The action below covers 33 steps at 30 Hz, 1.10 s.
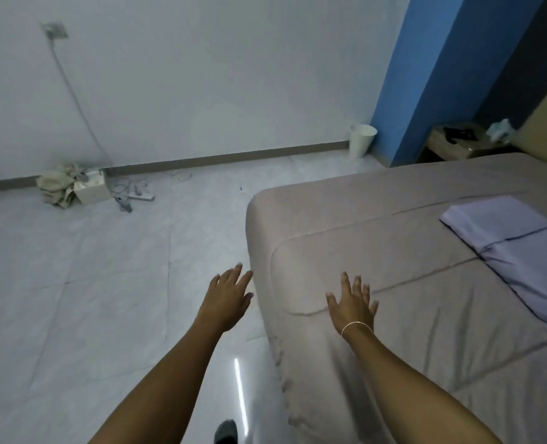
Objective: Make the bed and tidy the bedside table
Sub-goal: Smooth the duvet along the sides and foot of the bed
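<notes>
A bed [393, 193] fills the right side, covered by a beige quilt [425, 309] that drapes over its near corner. My right hand [353, 304] lies flat on the quilt near that corner, fingers spread and straight. My left hand [229, 298] hovers open just left of the bed's edge, above the floor, holding nothing. A folded pale lilac sheet [505, 232] lies on the bed at the right. At the far right, beside the headboard, stands the wooden bedside table [448, 144] with a dark object [459, 134] and a crumpled pale item [499, 129] on it.
A white waste bin [361, 139] stands by the blue wall section. On the tiled floor at left lie a box with crumpled cloth [73, 185] and a power strip [137, 195] with cables running to a wall socket [54, 30]. My shoe [225, 431] shows at bottom.
</notes>
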Each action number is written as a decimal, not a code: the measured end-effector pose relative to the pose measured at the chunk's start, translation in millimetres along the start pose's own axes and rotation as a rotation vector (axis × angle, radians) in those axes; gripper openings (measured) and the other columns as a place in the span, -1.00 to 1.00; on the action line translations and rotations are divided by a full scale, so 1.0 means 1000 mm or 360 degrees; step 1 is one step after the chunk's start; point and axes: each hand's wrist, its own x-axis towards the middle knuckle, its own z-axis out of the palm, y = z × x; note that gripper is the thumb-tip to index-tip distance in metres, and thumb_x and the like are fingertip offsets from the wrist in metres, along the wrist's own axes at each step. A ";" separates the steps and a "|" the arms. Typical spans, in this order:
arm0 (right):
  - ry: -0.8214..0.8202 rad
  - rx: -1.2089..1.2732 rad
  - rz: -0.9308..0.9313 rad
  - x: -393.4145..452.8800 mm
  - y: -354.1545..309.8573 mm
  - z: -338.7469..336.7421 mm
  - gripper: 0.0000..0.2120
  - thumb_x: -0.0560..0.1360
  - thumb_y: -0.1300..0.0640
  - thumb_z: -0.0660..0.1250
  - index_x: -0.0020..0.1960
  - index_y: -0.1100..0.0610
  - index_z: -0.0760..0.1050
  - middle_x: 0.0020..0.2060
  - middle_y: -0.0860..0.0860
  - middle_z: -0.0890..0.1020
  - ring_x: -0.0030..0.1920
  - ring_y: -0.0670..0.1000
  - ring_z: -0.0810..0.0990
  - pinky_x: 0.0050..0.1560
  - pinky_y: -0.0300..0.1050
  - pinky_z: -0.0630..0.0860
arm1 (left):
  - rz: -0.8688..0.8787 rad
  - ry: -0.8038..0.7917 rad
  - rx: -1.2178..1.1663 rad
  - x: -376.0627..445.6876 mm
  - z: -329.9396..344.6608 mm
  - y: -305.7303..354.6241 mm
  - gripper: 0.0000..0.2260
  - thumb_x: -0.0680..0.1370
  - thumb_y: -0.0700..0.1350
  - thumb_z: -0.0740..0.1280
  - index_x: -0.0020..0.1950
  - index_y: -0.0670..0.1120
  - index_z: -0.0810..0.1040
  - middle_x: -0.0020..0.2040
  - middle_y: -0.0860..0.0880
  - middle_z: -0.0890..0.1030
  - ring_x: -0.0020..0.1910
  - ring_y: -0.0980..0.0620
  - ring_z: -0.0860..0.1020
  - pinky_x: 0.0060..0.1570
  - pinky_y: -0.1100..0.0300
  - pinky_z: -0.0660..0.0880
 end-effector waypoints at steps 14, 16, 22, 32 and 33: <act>0.0060 0.0099 0.0214 0.241 -0.204 0.023 -0.39 0.61 -0.16 0.06 0.57 -0.06 -0.10 0.57 0.08 -0.06 0.56 0.17 -0.08 0.47 0.28 -0.04 | 0.0167 0.0026 0.0145 0.317 -0.057 -0.215 -0.52 0.64 0.04 0.11 0.52 -0.07 0.15 0.54 -0.16 0.13 0.48 -0.17 0.18 0.42 -0.10 0.13; 0.0056 0.0067 0.0266 0.263 -0.209 0.032 -0.39 0.61 -0.16 0.05 0.57 -0.07 -0.11 0.57 0.08 -0.06 0.56 0.18 -0.08 0.48 0.28 -0.04 | 0.0297 0.0004 0.0127 0.357 -0.052 -0.218 -0.52 0.63 0.03 0.12 0.52 -0.07 0.17 0.53 -0.17 0.15 0.48 -0.18 0.19 0.42 -0.11 0.15; -0.0001 0.0119 0.0505 0.368 -0.229 0.053 -0.39 0.61 -0.16 0.04 0.57 -0.07 -0.13 0.57 0.07 -0.08 0.55 0.18 -0.09 0.49 0.27 -0.06 | 0.0542 -0.0046 0.0016 0.489 -0.028 -0.238 -0.56 0.55 -0.04 0.32 0.39 -0.16 0.41 0.39 -0.26 0.39 0.30 -0.28 0.44 0.25 -0.19 0.37; -0.0256 0.0125 0.0742 0.482 -0.291 0.089 -0.38 0.62 -0.17 0.01 0.57 -0.06 -0.19 0.57 0.07 -0.14 0.56 0.18 -0.12 0.50 0.27 -0.03 | 0.0571 -0.0404 0.0078 0.617 0.009 -0.317 -0.52 0.59 0.02 0.25 0.47 -0.09 0.30 0.49 -0.20 0.26 0.42 -0.23 0.30 0.36 -0.17 0.24; -0.0209 0.0131 0.0750 0.494 -0.296 0.090 -0.37 0.62 -0.16 0.02 0.57 -0.06 -0.19 0.57 0.07 -0.13 0.56 0.18 -0.11 0.50 0.28 -0.01 | 0.0618 -0.0402 0.0114 0.639 0.009 -0.319 -0.52 0.58 0.01 0.27 0.46 -0.10 0.32 0.47 -0.20 0.28 0.41 -0.23 0.32 0.35 -0.18 0.26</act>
